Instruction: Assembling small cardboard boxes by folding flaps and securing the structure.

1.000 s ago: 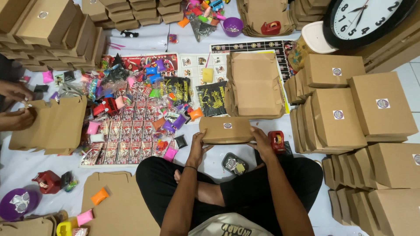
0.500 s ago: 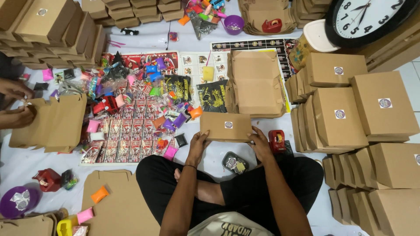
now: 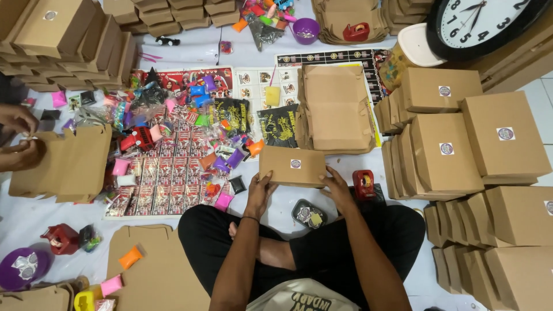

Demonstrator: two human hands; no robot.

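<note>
I sit cross-legged on the floor and hold a closed brown cardboard box [image 3: 292, 166] with a small round sticker on top, just in front of my knees. My left hand [image 3: 260, 193] grips its near left corner and my right hand [image 3: 336, 189] grips its near right side. A red tape dispenser [image 3: 363, 184] stands just right of my right hand. A small dark tray of stickers [image 3: 309, 213] lies by my knee, below the box.
Stacks of closed brown boxes [image 3: 443, 150] fill the right side. Flat unfolded boxes [image 3: 334, 106] lie beyond my box. Small colourful toys and packets [image 3: 173, 144] cover the middle-left floor. Another person's hands [image 3: 20, 138] fold a box [image 3: 69, 164] at the left. A wall clock [image 3: 481, 23] lies at the top right.
The box has shifted slightly, with both my hands still on it. The other person's hands keep working on their box at the left.
</note>
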